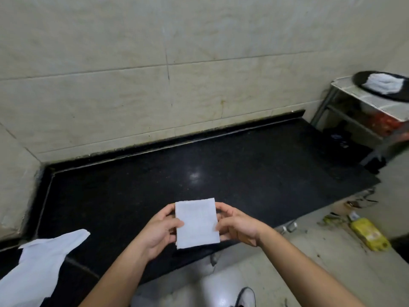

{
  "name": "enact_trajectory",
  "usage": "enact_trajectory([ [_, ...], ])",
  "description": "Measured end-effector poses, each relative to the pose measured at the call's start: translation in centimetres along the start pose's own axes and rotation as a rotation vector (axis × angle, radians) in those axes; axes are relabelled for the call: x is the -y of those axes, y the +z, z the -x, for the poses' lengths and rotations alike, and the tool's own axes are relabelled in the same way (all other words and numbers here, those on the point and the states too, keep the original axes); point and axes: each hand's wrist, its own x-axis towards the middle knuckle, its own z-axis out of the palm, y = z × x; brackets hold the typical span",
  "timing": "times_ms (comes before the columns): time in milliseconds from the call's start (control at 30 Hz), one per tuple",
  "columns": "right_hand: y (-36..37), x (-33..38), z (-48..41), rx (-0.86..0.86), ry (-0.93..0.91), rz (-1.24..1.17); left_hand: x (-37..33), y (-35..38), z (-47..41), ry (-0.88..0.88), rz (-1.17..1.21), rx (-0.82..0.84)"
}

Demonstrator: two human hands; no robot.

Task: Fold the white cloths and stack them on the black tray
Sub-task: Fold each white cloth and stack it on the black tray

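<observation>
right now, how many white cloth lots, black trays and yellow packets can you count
white cloth lots: 3 - folded cloth, loose cloth at left, cloth pile at far right
black tray: 1
yellow packet: 1
total: 5

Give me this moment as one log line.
left hand: grips folded cloth | right hand: grips folded cloth | tray: far right, on rack, holds cloth stack | loose cloth: counter, near left
</observation>
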Motion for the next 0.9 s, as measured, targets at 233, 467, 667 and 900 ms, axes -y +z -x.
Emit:
enact_trajectory([
  [233,-4.2,-2.1,8.0,-0.12,-0.083,-0.023,1.4,7.5,0.4,0.049,-0.149,0.069],
  [467,-12.9,-6.2,18.7,-0.324,-0.17,-0.048,5.2,21.1,-1.3,0.044,-0.258,0.212],
  [667,-23.9,-10.9,30.8,-0.462,-0.246,-0.113,9.7,36.8,-2.6,-0.035,-0.308,0.426],
  [900,-33.4,-13.8,39.0,-0.573,-0.247,-0.189,12.0,50.4,-3.5,-0.054,-0.367,0.506],
])
